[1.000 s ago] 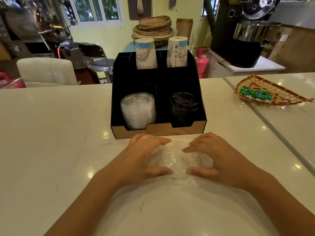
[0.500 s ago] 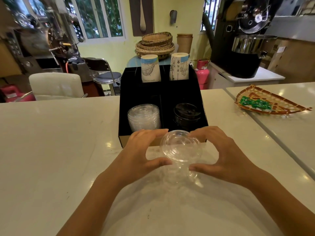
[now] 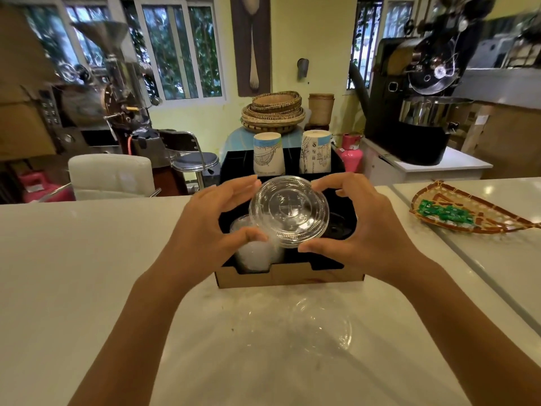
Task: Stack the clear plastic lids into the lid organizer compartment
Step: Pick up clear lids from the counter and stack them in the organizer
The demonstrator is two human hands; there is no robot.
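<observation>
A stack of clear lids point(image 3: 288, 210) is held between the left hand point(image 3: 205, 227) and right hand point(image 3: 369, 230), raised over the near part of the organizer point(image 3: 289, 278), above its left lid compartment point(image 3: 254, 256).

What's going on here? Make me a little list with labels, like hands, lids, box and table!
hands: left hand and right hand together hold a bunch of clear lids
held lids: lifted above the box, tilted toward the camera
box: black lid organizer, clear lid stack in its front left compartment
cups: two paper cups at the back
table: one clear lid lying on it
</observation>
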